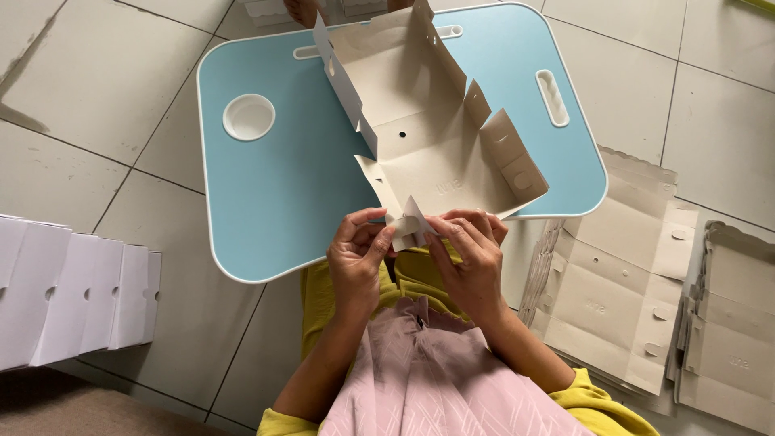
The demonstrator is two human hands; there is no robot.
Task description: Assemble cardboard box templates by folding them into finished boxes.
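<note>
I see my left hand [357, 254] and my right hand [472, 258] close together, low in the middle of the view, both pinching the near corner flaps of a half-folded cardboard box [428, 133]. My left thumb and fingers bend in around one small flap, and my right fingers [452, 230] press the pointed flap next to it, so both hands are clamped on the box. My arms come up from the bottom, with the elbows low and the wrists tipped up. The box lies open on a light blue lap table [274, 186], with its far walls standing up and its near end hanging just past the table's near edge, over my lap. The table has a white rim, a round white cup hole [249, 117] on the left, and a long handle slot [552, 97] on the right. There is bare blue table to the left of the box, so that side has room. On the right, a stack of flat box sheets [613, 282] lies on the tiled floor [105, 73] near my right arm, with another pile [731, 323] beside it. On the left, a row of folded white boxes [73, 291] sits well apart from my hands. Nothing sits between my hands and the box.
</note>
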